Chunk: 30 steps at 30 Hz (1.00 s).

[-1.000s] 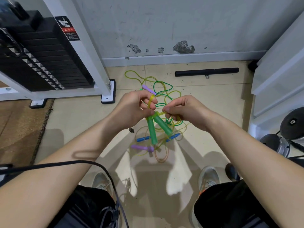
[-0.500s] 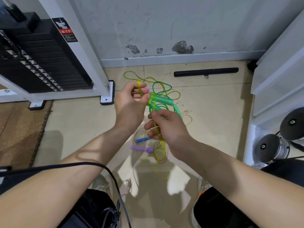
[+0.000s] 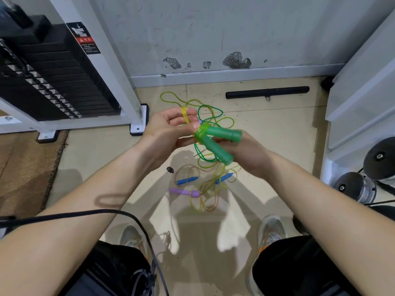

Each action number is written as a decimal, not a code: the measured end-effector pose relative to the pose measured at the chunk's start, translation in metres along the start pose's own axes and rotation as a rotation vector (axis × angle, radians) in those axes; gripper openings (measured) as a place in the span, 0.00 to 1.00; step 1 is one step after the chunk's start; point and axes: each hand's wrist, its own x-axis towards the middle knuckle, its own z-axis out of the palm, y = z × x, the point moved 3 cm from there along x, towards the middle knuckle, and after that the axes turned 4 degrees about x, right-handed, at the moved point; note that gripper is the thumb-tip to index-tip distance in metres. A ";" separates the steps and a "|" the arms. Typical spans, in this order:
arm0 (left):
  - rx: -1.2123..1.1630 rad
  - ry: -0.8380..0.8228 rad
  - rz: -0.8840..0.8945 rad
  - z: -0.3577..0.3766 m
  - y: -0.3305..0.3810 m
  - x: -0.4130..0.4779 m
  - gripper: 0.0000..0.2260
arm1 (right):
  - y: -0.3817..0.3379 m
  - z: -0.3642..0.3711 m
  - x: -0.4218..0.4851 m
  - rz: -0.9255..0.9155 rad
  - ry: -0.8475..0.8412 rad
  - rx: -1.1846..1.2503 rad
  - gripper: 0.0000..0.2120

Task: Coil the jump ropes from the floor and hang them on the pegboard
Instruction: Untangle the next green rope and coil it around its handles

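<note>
Coiling step, worked in the air above the floor (image 3: 275,133).
Left hand (image 3: 168,129) grips cord (image 3: 185,113) looped over its curled fingers, thumb at the handle tops. Right hand (image 3: 248,157) holds both green handles (image 3: 220,138) from beneath, fingers curled behind. More ropes (image 3: 205,189) lie tangled near the feet. Next, likely: wind in the trailing cord, then find the pegboard, which is out of view.

Right hand (image 3: 250,157) partly behind green handles (image 3: 215,146)
</note>
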 end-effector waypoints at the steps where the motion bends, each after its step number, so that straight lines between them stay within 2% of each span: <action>1: 0.060 -0.032 0.008 0.000 0.001 -0.001 0.10 | -0.003 -0.006 0.002 -0.009 -0.036 -0.039 0.02; 3: 0.187 -0.078 0.035 0.000 0.002 -0.002 0.11 | -0.006 -0.014 0.005 -0.012 -0.053 -0.130 0.05; 6: 0.401 -0.117 0.112 0.000 0.000 -0.002 0.12 | -0.008 -0.020 0.008 -0.005 -0.031 -0.291 0.03; 9: 0.701 -0.051 0.260 0.003 -0.003 -0.003 0.12 | -0.009 -0.023 0.008 0.007 0.086 -0.471 0.08; 11: 0.810 0.031 0.351 0.006 -0.006 -0.006 0.11 | -0.013 -0.017 0.005 0.011 0.150 -0.447 0.09; 13: 0.853 0.142 0.411 0.007 -0.006 -0.006 0.10 | -0.015 -0.003 0.000 0.023 0.194 -0.277 0.05; 16: 0.748 0.317 0.403 0.004 -0.002 -0.004 0.11 | -0.012 0.016 -0.010 0.088 0.252 0.020 0.01; 20: 0.561 0.400 0.423 0.006 0.004 -0.005 0.12 | -0.001 0.031 -0.017 0.191 0.158 0.301 0.06; 30: 0.089 0.406 0.261 0.001 0.002 -0.006 0.10 | 0.007 0.052 -0.023 0.111 0.038 0.176 0.16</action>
